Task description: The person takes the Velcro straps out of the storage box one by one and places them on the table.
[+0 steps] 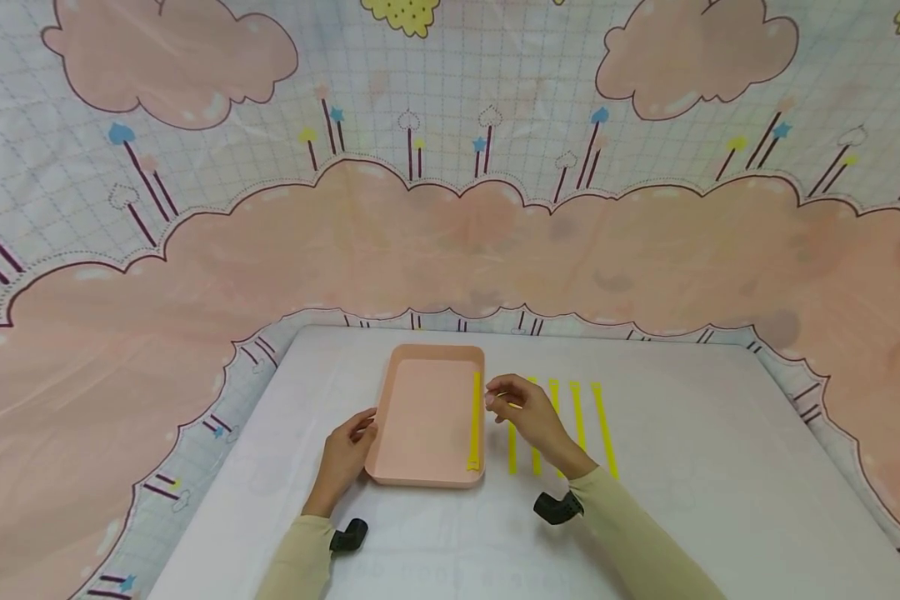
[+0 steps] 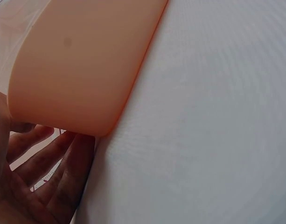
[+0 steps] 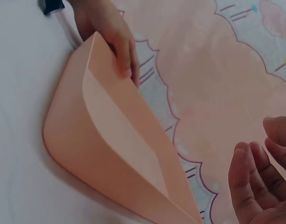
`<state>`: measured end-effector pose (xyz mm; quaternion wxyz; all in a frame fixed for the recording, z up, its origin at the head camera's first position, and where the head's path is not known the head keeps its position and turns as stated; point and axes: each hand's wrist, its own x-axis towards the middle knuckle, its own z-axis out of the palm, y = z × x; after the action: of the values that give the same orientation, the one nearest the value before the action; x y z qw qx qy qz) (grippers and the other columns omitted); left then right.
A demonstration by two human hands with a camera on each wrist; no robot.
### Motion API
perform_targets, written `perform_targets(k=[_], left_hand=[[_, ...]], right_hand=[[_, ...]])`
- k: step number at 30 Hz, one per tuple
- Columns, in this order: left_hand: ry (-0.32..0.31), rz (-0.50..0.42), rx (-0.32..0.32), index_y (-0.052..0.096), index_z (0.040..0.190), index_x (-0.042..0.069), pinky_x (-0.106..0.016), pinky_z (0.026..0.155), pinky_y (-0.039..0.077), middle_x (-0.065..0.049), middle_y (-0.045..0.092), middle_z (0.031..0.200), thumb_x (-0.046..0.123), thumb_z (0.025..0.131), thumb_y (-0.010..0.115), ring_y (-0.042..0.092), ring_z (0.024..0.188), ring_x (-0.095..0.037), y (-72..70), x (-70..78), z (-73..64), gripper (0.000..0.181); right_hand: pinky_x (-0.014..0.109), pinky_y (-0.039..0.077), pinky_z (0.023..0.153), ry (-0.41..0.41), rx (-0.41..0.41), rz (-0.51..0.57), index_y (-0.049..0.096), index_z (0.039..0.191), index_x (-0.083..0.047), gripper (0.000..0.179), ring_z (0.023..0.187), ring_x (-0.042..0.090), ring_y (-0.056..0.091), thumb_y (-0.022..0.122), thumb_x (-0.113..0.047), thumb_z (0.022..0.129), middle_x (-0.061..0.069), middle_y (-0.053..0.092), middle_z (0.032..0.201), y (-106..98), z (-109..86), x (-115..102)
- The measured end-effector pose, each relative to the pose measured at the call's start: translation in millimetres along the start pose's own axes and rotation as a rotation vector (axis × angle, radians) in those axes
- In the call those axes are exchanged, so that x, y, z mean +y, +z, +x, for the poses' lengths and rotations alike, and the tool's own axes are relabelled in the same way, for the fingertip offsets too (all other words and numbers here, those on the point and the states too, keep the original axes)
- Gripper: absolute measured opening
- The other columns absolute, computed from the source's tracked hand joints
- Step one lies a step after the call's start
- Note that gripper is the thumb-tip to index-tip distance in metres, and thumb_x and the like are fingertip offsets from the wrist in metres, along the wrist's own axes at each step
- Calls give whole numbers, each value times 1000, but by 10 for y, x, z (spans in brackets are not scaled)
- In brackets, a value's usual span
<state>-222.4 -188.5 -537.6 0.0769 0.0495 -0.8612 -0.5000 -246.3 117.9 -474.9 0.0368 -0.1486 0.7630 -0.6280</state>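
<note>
A shallow peach tray (image 1: 423,421) lies on the white table. My left hand (image 1: 347,454) grips its left rim; in the right wrist view that hand's thumb (image 3: 125,67) reaches over the rim to the inside. The left wrist view shows its other fingers (image 2: 77,163) against the outer wall (image 2: 77,93). One long yellow strip (image 1: 475,421) lies lengthwise in the tray along its right side. Just right of the rim hovers my right hand (image 1: 531,417), its fingers loosely bent and nothing between them. Several similar yellow strips (image 1: 604,429) lie side by side on the table, partly hidden behind this hand.
The white table (image 1: 690,467) spreads around the tray and the strips. A cloth printed with clouds (image 1: 495,242) hangs behind the table's far edge and down both sides. Black wrist devices (image 1: 349,536) are worn over both pale sleeves (image 1: 637,533).
</note>
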Motion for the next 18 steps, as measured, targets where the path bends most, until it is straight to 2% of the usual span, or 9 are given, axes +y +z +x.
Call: perform_targets(k=[3, 8, 10, 13, 18], left_hand=[[2, 1, 1, 62, 132, 6, -44, 91, 55, -21, 67, 119, 10, 97, 57, 66, 108, -34, -1, 9, -2, 35], [3, -3, 3, 62, 131, 6, -45, 91, 55, -21, 68, 118, 11, 97, 57, 67, 109, -34, -5, 18, -4, 35], [4, -6, 4, 63, 131, 7, -45, 92, 55, -21, 68, 118, 11, 97, 58, 67, 109, -34, -5, 14, -2, 35], [4, 1, 6, 62, 132, 8, -44, 92, 54, -19, 68, 118, 12, 97, 58, 67, 109, -33, 1, -3, 6, 35], [10, 9, -3, 62, 133, 8, -45, 92, 54, -19, 68, 119, 13, 98, 58, 66, 109, -32, 12, -32, 2, 35]], right_hand=[[24, 56, 75, -9, -6, -16, 61, 117, 0, 29, 98, 38, 63, 67, -14, 93, 21, 65, 113, 33, 29, -50], [25, 55, 79, -50, -34, -64, 63, 116, 0, 28, 96, 25, 65, 68, -14, 93, 22, 66, 114, 85, 78, -75], [23, 55, 80, -77, -50, -97, 63, 115, 1, 28, 98, 24, 66, 69, -15, 92, 21, 66, 114, 111, 102, -73], [20, 53, 81, -107, -74, -181, 64, 111, -2, 24, 100, 23, 65, 69, -15, 92, 17, 67, 112, 147, 128, -76], [27, 54, 84, -179, -135, -338, 64, 110, -7, 21, 99, 22, 64, 69, -14, 91, 16, 67, 112, 187, 148, -75]])
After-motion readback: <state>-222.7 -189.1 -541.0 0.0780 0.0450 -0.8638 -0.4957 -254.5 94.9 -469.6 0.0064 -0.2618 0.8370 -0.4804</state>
